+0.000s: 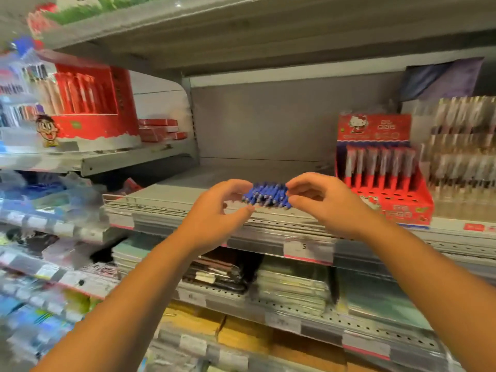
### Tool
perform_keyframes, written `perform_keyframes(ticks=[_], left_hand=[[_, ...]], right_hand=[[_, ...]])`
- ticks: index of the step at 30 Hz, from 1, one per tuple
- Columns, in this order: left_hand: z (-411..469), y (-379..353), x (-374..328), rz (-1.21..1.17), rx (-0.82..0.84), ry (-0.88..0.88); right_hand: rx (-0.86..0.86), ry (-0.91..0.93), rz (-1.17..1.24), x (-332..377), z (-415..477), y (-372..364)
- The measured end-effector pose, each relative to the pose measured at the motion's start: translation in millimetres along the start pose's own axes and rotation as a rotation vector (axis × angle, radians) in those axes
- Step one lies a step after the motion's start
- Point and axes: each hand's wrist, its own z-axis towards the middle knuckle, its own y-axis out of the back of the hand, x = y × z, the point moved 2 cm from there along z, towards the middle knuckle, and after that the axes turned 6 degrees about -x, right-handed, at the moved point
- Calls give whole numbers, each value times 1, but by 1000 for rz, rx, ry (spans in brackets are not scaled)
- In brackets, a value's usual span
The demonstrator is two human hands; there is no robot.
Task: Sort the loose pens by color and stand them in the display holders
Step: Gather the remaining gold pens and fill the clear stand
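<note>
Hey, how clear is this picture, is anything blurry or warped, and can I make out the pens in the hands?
Head view: the centre is fairly sharp, so the blue pens between the left hand and right hand read clearly; the left-side shelves smear with blur; the wide lens bows the upper shelf; lighting is even, without strong glare.

Grey shelf (174,194), red display holder (397,208)
</note>
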Motion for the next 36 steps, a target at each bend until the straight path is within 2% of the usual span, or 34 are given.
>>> perform_keyframes(ticks=[4,8,16,20,23,25,28,32,36], left_hand=[[22,27,43,79,32,70],[58,37,83,184,92,118],[163,5,149,390,219,294],[202,-25,163,437,357,337],[216,-39,160,468,572,397],[221,-46,155,489,719,394],[230,-50,154,492,831,357],[236,-49,162,496,910,320],[235,-51,169,398,901,265]], right_hand=[[35,-45,-61,0,41,-46],[69,-78,-222,-13,93,-71],[375,-172,-511,-53,182,-96],[535,-194,-662,-63,205,-115],[598,-229,-718,-67,212,-125],[613,-287,-719,-71,211,-125],[583,-388,-667,-76,207,-123],[565,-458,-619,-78,203,-126],[499,-512,-611,-74,202,-130]])
